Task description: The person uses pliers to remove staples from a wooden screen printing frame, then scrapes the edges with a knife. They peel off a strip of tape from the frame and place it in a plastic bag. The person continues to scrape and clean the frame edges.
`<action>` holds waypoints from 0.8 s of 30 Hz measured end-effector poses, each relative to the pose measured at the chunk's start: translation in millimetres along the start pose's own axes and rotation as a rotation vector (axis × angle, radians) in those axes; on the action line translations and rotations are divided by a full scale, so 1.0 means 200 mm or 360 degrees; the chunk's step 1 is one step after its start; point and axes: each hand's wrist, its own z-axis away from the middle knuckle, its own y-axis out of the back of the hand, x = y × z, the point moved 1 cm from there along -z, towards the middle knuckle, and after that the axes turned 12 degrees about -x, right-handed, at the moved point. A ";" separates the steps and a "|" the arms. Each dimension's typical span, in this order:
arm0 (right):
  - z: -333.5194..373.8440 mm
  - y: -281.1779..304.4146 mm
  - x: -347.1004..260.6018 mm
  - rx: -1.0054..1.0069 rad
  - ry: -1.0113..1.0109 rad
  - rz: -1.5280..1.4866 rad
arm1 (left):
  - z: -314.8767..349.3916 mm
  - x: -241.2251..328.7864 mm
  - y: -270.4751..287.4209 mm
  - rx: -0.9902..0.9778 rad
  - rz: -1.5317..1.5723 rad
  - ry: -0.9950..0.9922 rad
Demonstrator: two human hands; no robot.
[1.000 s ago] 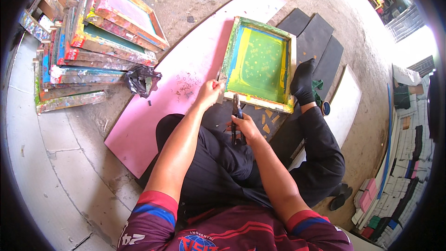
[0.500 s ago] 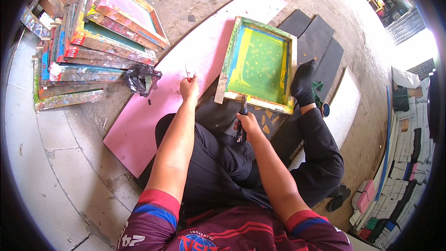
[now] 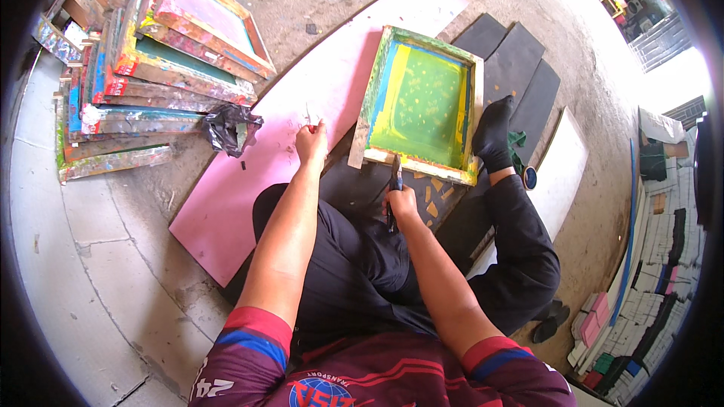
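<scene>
Over the pink board (image 3: 226, 203), my left hand (image 3: 311, 142) is closed round a small tool with a bit of red at its grip and a thin, pale tip (image 3: 308, 115) pointing away from me. My right hand (image 3: 402, 200) is wrapped round a long dark tool (image 3: 397, 173); its kind is hard to make out. The dark tool's far end is at the near edge of a wooden screen-printing frame (image 3: 476, 117). That frame has green mesh with yellow and blue borders and stands tilted beside my black-socked foot (image 3: 494, 132).
Paint-stained frames (image 3: 162, 94) are stacked at the left, with a crumpled black plastic bag (image 3: 230, 130) beside them. Dark sheets (image 3: 528, 90) lie under the frame, with tan scraps (image 3: 433, 207) on them. A small round container (image 3: 529, 177) and a white board (image 3: 562, 173) are at the right.
My left hand has turned slightly and shifted a little to the right. My right hand has rotated slightly with the dark tool. The frame has stayed in place.
</scene>
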 end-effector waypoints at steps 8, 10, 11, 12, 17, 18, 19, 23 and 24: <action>0.05 0.09 0.06 -0.0316 0.0222 -0.0262 | 0.17 0.11 -0.03 -0.0428 0.0279 -0.0085; 0.06 0.09 0.06 -0.0401 0.0270 -0.0205 | 0.21 0.14 -0.06 -0.0765 0.0263 -0.0193; 0.10 0.07 0.03 -0.0433 0.0281 -0.0173 | 0.23 0.14 -0.07 -0.0972 0.0069 -0.0154; 0.15 0.04 -0.01 -0.0465 0.0294 -0.0140 | 0.27 0.16 -0.10 -0.1054 -0.0043 -0.0166; 0.21 0.00 -0.08 -0.0674 0.0253 -0.0166 | 0.29 0.09 -0.17 -0.1312 -0.0209 -0.0196; 0.21 0.00 -0.08 -0.0715 0.0292 -0.0183 | 0.29 0.09 -0.17 -0.1320 -0.0204 -0.0202; 0.22 0.00 -0.08 -0.0756 0.0331 -0.0201 | 0.29 0.09 -0.16 -0.1350 -0.0169 -0.0205; 0.29 -0.02 -0.09 -0.0824 0.0455 -0.0313 | 0.25 0.04 -0.16 -0.1365 -0.0167 -0.0122; 0.30 -0.03 -0.10 -0.0789 0.0385 -0.0355 | 0.25 0.04 -0.17 -0.1361 -0.0175 -0.0108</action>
